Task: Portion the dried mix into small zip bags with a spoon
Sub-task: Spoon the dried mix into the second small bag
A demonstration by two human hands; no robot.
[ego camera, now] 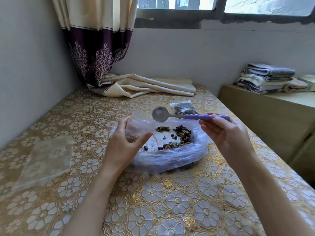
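Note:
A dried mix (180, 135) of nuts and dark fruit lies in a plastic-lined dish (170, 159) at the table's middle. My left hand (122, 143) grips a small clear zip bag (136, 126) held upright over the dish's left rim, with a few nut pieces at its bottom. My right hand (225, 133) pinches the purple handle of a metal spoon (160, 114). The spoon's bowl is empty and hangs just above the bag's mouth. A filled zip bag (185, 107) lies behind the dish.
A stack of empty clear bags (46, 160) lies at the left on the gold floral tablecloth (170, 201). A folded curtain end (144, 86) rests at the table's back. Folded towels (265, 79) sit on a low cabinet at the right.

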